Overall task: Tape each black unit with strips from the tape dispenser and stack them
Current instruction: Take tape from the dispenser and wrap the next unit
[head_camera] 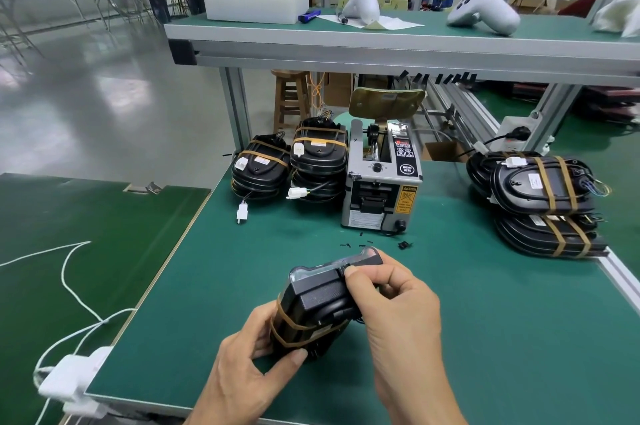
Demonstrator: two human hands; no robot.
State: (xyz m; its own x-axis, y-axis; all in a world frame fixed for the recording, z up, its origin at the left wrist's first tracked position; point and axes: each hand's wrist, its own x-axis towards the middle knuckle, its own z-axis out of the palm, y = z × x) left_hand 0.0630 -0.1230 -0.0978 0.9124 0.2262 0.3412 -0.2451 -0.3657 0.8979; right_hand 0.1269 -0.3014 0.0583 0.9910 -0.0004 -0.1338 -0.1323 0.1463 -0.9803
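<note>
Two hands hold one black unit (322, 300) above the near part of the green bench (485, 320). Left hand (249, 365) grips its near end, thumb on a tan tape band; right hand (398, 306) pinches its far-right edge w/ curled fingers. Tape dispenser (381, 178) sits further back, taped stacks (289, 164) to its left & more (543, 199) at far right.
</note>
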